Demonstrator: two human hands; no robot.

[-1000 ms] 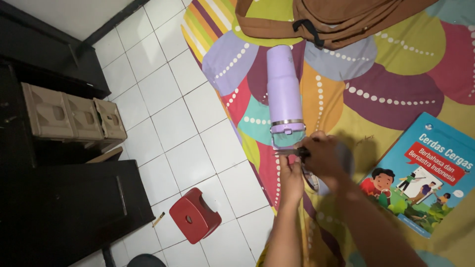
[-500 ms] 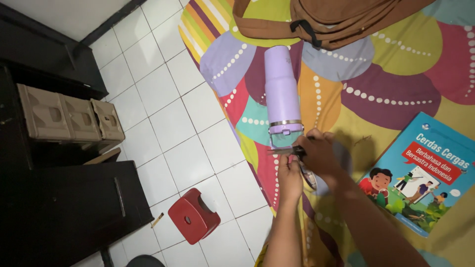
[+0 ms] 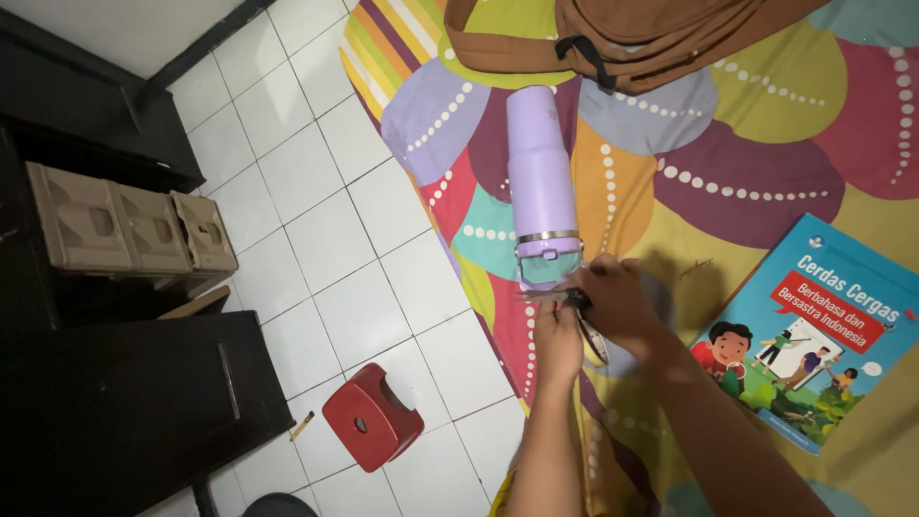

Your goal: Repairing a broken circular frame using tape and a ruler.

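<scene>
On the patterned mat (image 3: pixel 766 105), both hands, left hand (image 3: pixel 558 340) and right hand (image 3: pixel 615 304), clamp a small dark item (image 3: pixel 577 301) by the lilac bottle's (image 3: pixel 539 182) lid; bottle lying capped, book (image 3: pixel 814 330) untouched.

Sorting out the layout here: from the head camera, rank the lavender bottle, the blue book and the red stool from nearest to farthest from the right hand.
From the right hand:
1. Lavender bottle, just ahead, cap end at the fingers.
2. Blue book, on the right side of the mat.
3. Red stool, left, on the tiles.
</scene>
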